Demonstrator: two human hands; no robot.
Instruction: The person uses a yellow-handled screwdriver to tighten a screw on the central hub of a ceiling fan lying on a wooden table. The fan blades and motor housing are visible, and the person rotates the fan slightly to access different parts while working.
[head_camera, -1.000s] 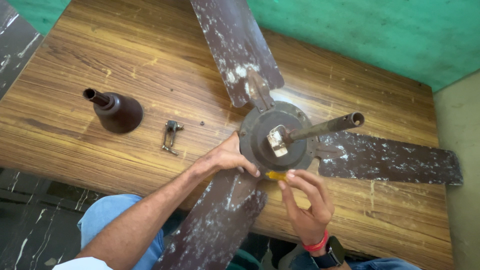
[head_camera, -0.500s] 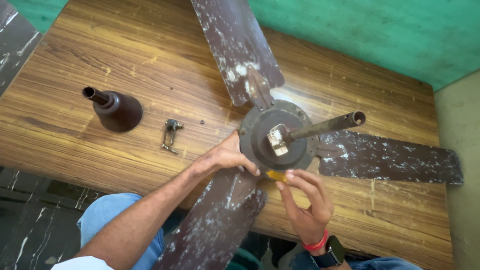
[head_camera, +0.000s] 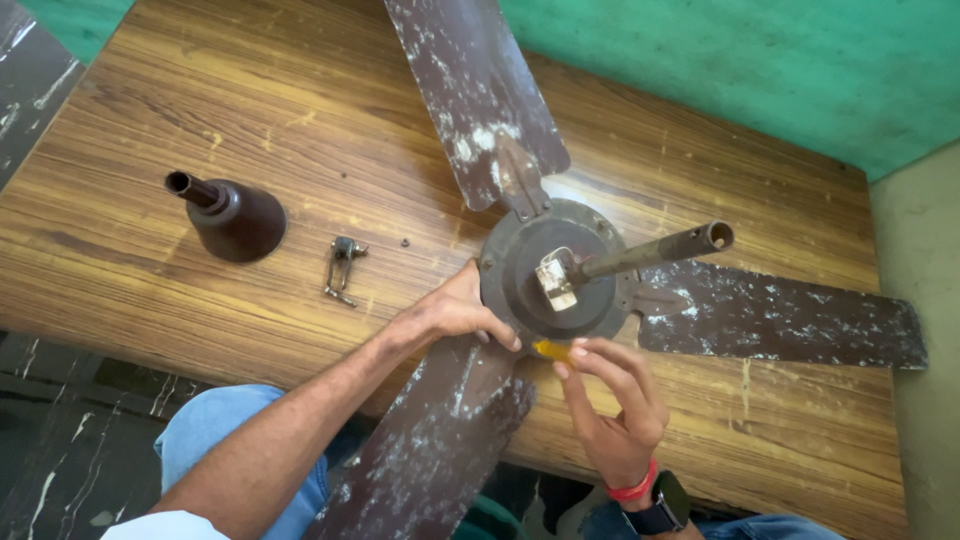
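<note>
A dark brown ceiling fan lies on a wooden table (head_camera: 250, 110), its round motor housing (head_camera: 520, 285) facing up with a metal down rod (head_camera: 655, 252) sticking out to the right. My left hand (head_camera: 450, 312) rests on the housing's left edge, beside the near blade (head_camera: 440, 440). My right hand (head_camera: 610, 410) pinches a small yellow-handled tool (head_camera: 550, 350) against the housing's lower rim. Two more blades reach to the far side (head_camera: 470, 90) and to the right (head_camera: 790, 315).
A brown bell-shaped canopy cover (head_camera: 235, 215) stands at the left of the table. A small metal clamp (head_camera: 343, 268) and a tiny loose screw (head_camera: 405, 241) lie between it and the fan. Green wall lies beyond; dark marbled floor lies below left.
</note>
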